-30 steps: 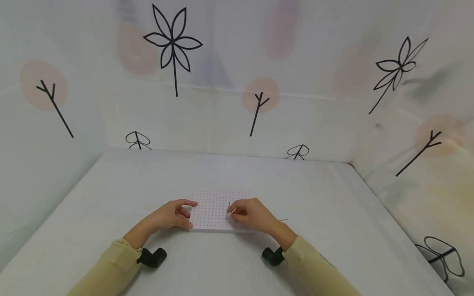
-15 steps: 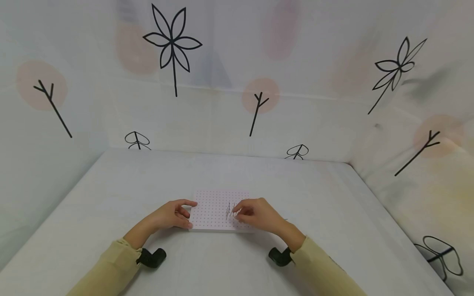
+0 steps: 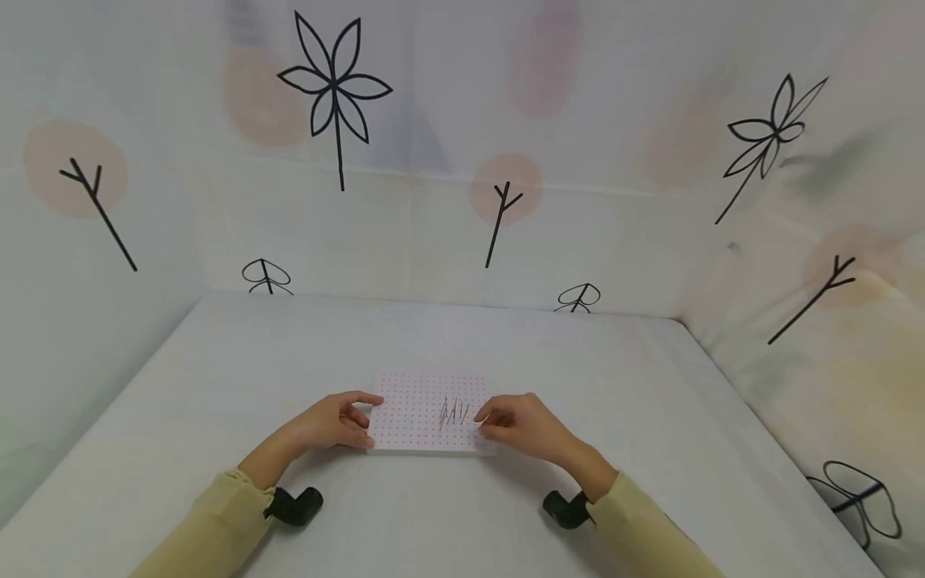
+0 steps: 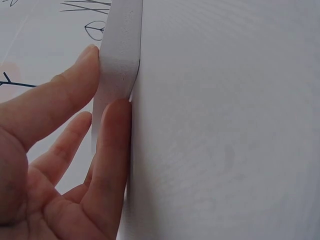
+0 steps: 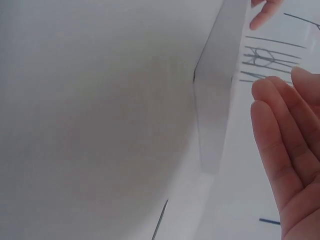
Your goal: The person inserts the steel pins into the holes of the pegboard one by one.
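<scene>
A white board dotted with small holes lies on the table. Several thin dark rods stand in its right part, some slightly tilted. My left hand rests against the board's left side, with a fingertip on the edge and the thumb at the near corner. In the left wrist view its fingers touch the board's side. My right hand is at the board's right side, just right of the rods. Its fingers look fairly straight in the right wrist view, and nothing shows between them.
A thin dark rod lies on the table beside the board in the right wrist view. The white-covered table meets a printed cloth backdrop at the back. A dark device sits by each wrist.
My right hand has drawn to the right across the board, uncovering more of the standing rods. The left hand keeps its place at the board's left edge.
</scene>
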Tool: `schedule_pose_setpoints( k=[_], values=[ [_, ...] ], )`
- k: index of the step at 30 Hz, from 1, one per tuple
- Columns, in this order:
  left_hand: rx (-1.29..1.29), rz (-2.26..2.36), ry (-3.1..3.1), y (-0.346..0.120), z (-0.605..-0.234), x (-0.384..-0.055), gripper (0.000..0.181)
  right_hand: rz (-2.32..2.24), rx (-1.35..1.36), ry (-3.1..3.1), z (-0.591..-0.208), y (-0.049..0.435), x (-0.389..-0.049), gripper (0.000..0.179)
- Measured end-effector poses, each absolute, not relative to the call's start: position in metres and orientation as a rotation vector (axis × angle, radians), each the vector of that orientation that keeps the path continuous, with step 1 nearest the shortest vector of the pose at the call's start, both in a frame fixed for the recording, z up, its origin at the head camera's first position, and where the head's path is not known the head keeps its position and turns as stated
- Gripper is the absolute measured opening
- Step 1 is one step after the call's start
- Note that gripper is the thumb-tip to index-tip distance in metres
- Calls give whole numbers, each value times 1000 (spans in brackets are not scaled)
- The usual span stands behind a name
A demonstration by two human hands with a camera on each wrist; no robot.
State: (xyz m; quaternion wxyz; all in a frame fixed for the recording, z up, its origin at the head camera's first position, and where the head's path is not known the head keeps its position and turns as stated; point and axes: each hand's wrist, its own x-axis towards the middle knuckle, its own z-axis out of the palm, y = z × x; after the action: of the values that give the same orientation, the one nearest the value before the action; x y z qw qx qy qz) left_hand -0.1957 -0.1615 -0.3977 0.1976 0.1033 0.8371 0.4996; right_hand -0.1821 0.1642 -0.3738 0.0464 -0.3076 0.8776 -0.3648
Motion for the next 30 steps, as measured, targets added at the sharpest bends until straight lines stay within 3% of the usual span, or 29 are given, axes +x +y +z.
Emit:
schedule_pose_setpoints(
  k=[30],
  values=[
    [290,1400,2345,-162,-398,-196,65,-1007,-896,2743,-378,225,-186,13]
  ],
)
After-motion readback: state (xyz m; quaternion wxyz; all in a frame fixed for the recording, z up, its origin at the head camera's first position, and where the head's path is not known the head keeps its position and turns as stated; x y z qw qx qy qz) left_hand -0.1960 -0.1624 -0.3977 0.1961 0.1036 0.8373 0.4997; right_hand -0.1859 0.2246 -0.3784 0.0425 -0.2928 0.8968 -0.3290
